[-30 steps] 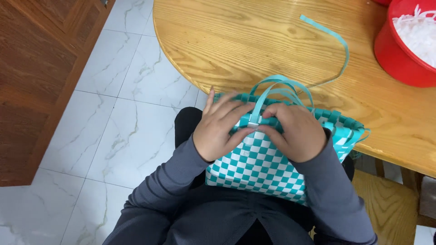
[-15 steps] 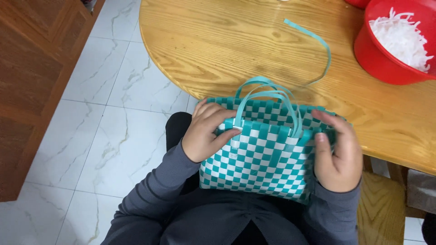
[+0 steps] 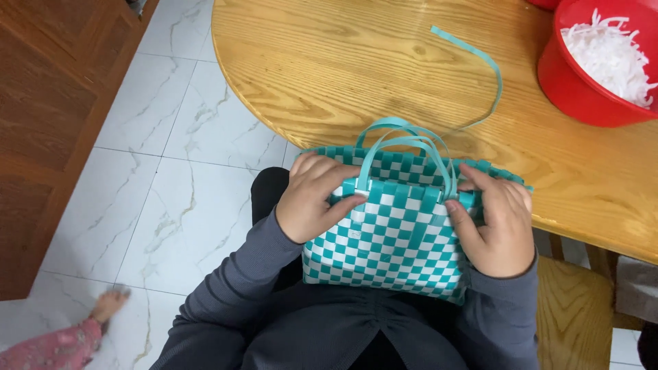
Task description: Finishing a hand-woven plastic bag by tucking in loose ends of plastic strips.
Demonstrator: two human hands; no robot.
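Lighting is even, soft and bright, daylight in character; its source is not in view. The table (image 3: 329,68) shows a broad pale sheen on its varnish, without harsh glare. Shadows are faint and diffuse, the deepest under the table edge and between the arms. The basket (image 3: 391,240) is in sharp focus. The pink sleeve (image 3: 55,346) at the lower left corner is slightly blurred. Edge distortion is slight.
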